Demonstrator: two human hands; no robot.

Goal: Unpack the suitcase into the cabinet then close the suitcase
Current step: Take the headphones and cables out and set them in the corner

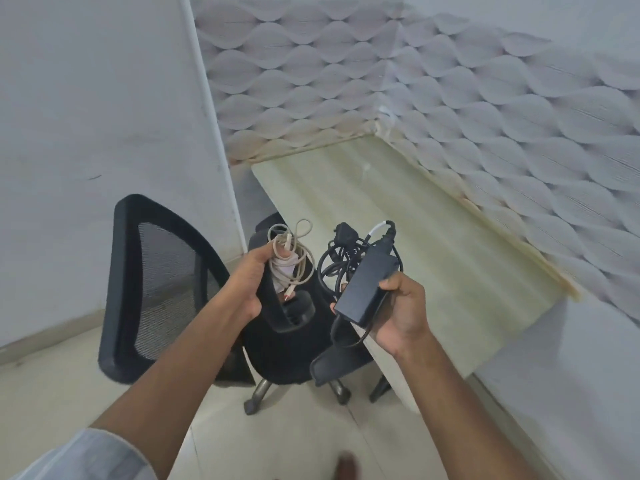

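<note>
**Both hands loaded w/ cables, above chair by desk**

Over the black office chair (pixel 162 289), just off the desk's (pixel 433 237) near-left corner, both hands are raised w/ cable bundles. Left hand (pixel 247 289) has fingers curled round a coiled beige cable (pixel 294 261); loops stick up above the thumb, one loose end hangs down below the fist w/ a small reddish tip. Right hand (pixel 403 313) grips a black laptop power adapter (pixel 367 289) from underneath, thumb on its right edge. Brick tilts up-left; its black cord (pixel 332 265) is bunched just beyond the fingertips, plug on top, and one loop droops below the palm. The 2 bundles are near each other, not touching. Neither rests on the desk; both are held in the air. Patterned wall panels (pixel 485 98) run along the desk's far and right edges.
</note>
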